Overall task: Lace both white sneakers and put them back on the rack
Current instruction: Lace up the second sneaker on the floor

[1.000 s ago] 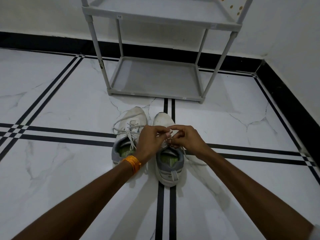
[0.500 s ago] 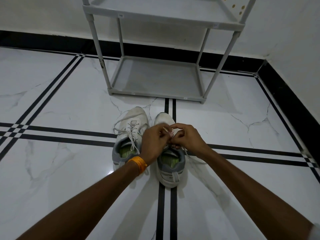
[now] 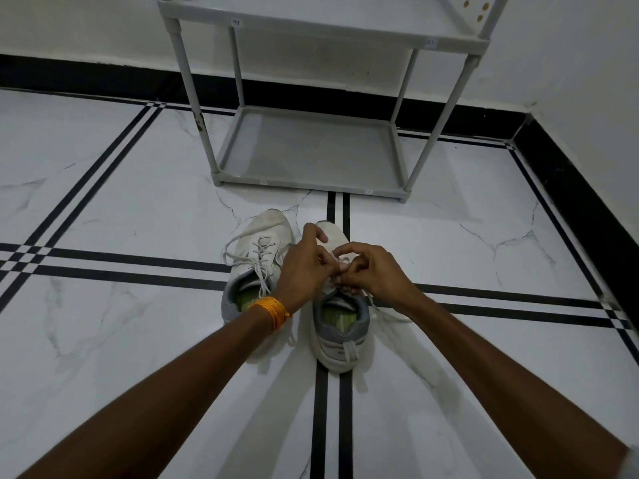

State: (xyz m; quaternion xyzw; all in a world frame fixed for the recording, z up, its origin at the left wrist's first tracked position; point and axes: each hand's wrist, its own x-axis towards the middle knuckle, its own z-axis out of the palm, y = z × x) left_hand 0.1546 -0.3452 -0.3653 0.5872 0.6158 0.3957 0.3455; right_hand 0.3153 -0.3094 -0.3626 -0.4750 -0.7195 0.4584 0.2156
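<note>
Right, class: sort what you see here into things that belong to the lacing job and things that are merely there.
Belongs to the job:
- left sneaker, lace loose
- right sneaker, under both hands
- left hand
- right hand
- grey rack

Merely there:
- orange wrist thread
- marble floor
- black skirting

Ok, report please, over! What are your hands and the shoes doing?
Both hands, left hand and right hand, pinching lace on right sneaker. Left sneaker laced, ends loose. Rack empty, nothing blocking.
</note>
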